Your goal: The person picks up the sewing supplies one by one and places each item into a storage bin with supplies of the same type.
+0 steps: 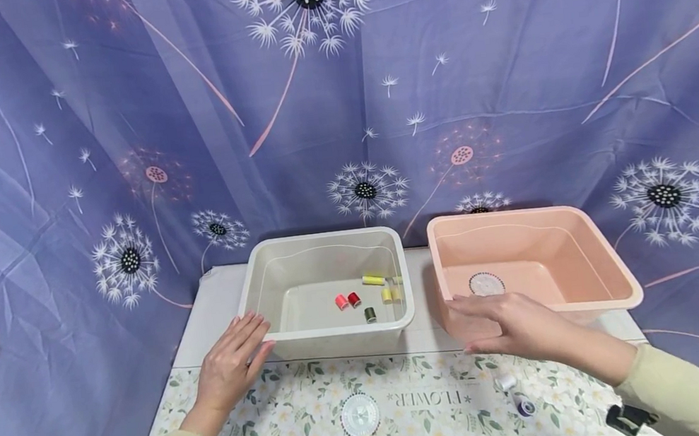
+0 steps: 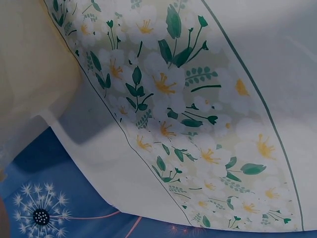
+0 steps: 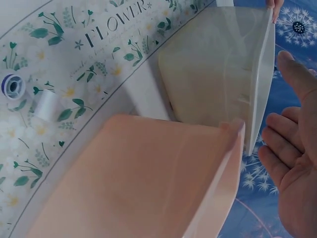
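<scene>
My left hand [image 1: 231, 365] rests its extended fingers at the front left corner of a light grey plastic bin [image 1: 336, 332]. Several thread spools lie inside that bin, among them a red spool [image 1: 354, 300], a dark green spool [image 1: 369, 314] and a yellow spool [image 1: 373, 280]. Over the near left rim of a pink bin [image 1: 589, 306] hovers my right hand [image 1: 514, 325], fingers loosely extended and holding nothing; in the right wrist view its palm shows empty. A round pin wheel [image 1: 486, 284] lies in the pink bin, partly behind the right hand.
On the flowered table runner [image 1: 305, 400] lie another round pin wheel [image 1: 360, 416], a white spool [image 1: 505, 381] and a purple spool [image 1: 525, 405]. A blue dandelion-print curtain [image 1: 288, 125] hangs behind the bins and at both sides.
</scene>
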The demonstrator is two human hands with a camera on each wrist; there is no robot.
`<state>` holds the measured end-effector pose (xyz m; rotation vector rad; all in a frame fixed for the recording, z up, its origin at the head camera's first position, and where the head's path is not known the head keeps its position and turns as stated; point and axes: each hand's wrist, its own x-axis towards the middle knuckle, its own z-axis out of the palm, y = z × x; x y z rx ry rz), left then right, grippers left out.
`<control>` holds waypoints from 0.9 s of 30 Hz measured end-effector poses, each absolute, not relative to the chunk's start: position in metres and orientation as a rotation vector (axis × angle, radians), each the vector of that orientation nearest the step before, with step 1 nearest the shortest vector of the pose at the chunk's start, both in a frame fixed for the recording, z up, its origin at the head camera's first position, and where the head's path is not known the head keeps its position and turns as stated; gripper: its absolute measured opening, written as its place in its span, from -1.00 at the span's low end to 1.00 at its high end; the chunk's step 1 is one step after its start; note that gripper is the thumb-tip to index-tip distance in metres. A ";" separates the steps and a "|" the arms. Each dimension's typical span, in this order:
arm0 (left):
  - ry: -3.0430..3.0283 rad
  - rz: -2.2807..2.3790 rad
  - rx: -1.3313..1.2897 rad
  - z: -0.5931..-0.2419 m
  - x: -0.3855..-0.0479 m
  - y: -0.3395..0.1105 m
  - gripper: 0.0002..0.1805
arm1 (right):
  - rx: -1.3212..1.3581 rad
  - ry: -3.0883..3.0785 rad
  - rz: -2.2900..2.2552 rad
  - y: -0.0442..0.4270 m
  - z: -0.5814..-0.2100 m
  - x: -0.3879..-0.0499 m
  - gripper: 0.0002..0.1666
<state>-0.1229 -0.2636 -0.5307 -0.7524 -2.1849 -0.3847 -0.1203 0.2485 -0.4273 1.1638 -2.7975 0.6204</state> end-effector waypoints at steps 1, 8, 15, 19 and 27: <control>-2.184 -0.385 -0.753 -0.531 -0.123 -0.264 -0.35 | 1.167 -2.793 0.620 0.249 -0.428 -0.119 -0.16; -2.174 -0.391 -0.760 -0.532 -0.121 -0.264 -0.39 | 1.163 -2.787 0.607 0.251 -0.435 -0.111 -0.16; -2.182 -0.362 -0.741 -0.533 -0.121 -0.264 -0.33 | 1.150 -2.777 0.616 0.252 -0.444 -0.106 -0.14; -2.184 -0.347 -0.733 -0.532 -0.122 -0.264 -0.32 | 1.167 -2.737 0.618 0.253 -0.450 -0.102 -0.11; -2.190 -0.360 -0.738 -0.531 -0.122 -0.263 -0.37 | 1.230 -2.600 0.596 0.257 -0.464 -0.098 -0.08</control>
